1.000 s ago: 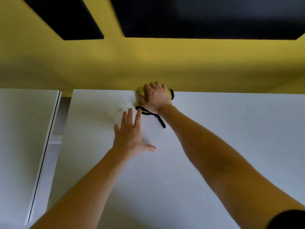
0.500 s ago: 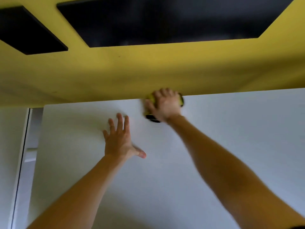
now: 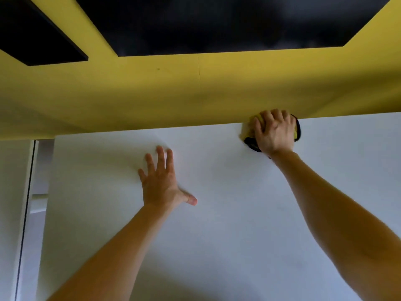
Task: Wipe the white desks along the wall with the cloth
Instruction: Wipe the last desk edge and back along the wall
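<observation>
Step in hand: wiping the far edge of the white counter (image 3: pixel 238 224), where it meets the yellow wall (image 3: pixel 173 94). The right hand (image 3: pixel 274 132) grasps the cloth (image 3: pixel 247 131), fingers curled over it, and presses it onto the counter, touching the wall. The cloth is yellow with dark trim and bunched, mostly hidden under the hand. The left hand (image 3: pixel 161 183) is released, lying flat with straight fingers near the counter's middle as a brace. The next move probably calls for a steady stroke along the far edge or back toward the near edge, holding downward pressure. The left hand must lift for its patch to be wiped. A second counter (image 3: pixel 10 192) lies past the left edge, across a narrow gap.
</observation>
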